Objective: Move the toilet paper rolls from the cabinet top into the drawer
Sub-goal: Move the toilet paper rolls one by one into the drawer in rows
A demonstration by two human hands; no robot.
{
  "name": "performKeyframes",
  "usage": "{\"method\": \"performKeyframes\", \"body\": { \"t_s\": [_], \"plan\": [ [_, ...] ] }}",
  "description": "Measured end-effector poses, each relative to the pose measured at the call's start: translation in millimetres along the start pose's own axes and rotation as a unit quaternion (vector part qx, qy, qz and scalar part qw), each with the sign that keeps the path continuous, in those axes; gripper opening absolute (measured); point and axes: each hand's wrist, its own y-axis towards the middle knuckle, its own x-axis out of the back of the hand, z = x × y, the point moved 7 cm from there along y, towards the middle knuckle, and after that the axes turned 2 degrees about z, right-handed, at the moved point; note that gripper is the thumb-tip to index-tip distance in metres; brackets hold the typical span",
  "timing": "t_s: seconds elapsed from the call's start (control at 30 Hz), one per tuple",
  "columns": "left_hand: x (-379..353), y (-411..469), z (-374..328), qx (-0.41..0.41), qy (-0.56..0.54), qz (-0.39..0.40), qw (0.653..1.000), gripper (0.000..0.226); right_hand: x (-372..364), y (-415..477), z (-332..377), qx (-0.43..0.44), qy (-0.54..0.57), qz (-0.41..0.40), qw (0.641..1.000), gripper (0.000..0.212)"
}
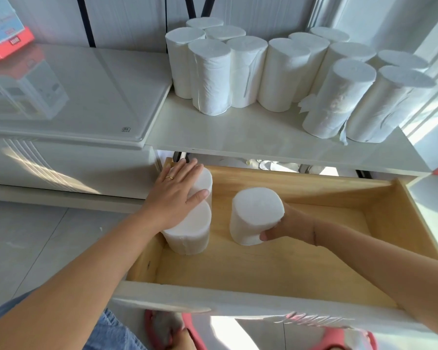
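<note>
The biggest thing here is the white cabinet top (238, 137), and it's nowhere near cleared. The upright rolls (240, 72) on it stand bunched in a couple of clusters along the back and right side. I count a dozen or so, give or take any hidden behind the others.

Right below it the wooden drawer (301, 184) is pulled wide open, with most of its floor bare. So by my reckoning this job has only just got going.

Inside, two rolls (187, 236) stand on end against the left wall, one behind the other and touching. A third roll (253, 215) is nearer the middle, a bit apart from them. It's tipped slightly and very low over the drawer floor. I honestly can't tell if its bottom edge is down yet.

The left hand (177, 195) lies flat across the tops of the two rolls. Its fingers are straight and close together with the thumb sticking out to the side, so it's pressing or steadying them rather than gripping. The right hand (288, 228) has the third roll, with the fingers wrapped round the far side and the thumb on the near lower edge.

Tally so far is two in, one going in and the whole crowd up top left to move. My guess is it gets tucked next to the pair.

There's a thin ring (169, 177) on the left hand and a red box (5, 44) off in the far left corner.
</note>
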Motion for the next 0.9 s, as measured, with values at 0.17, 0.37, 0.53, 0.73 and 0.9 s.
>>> {"method": "performKeyframes", "body": {
  "t_s": [0.17, 0.37, 0.53, 0.73, 0.9],
  "plan": [
    [0.1, 0.1, 0.4, 0.002, -0.007, 0.004, 1.0, 0.077, 6.8, -12.0, 2.7, -0.117, 0.063, 0.111, 0.985, 0.09],
    [0.3, -0.5, 0.4, 0.002, -0.008, 0.0, 1.0, 0.066, -22.4, -16.9, 8.4, -0.187, 0.127, 0.123, 0.966, 0.06],
    [0.2, -0.4, -0.1, 0.003, -0.005, 0.002, 1.0, 0.066, -83.9, -30.8, 17.2, -0.192, 0.147, 0.18, 0.953, 0.048],
    [0.8, -1.2, 0.2, 0.006, -0.015, 0.001, 1.0, 0.064, -129.8, -23.7, 41.0, -0.203, 0.183, 0.156, 0.949, 0.045],
    [2.9, -1.8, -2.5, 0.006, -0.021, -0.004, 1.0, 0.063, -155.4, -7.8, 55.8, -0.221, 0.183, 0.163, 0.944, 0.055]
  ]
}}
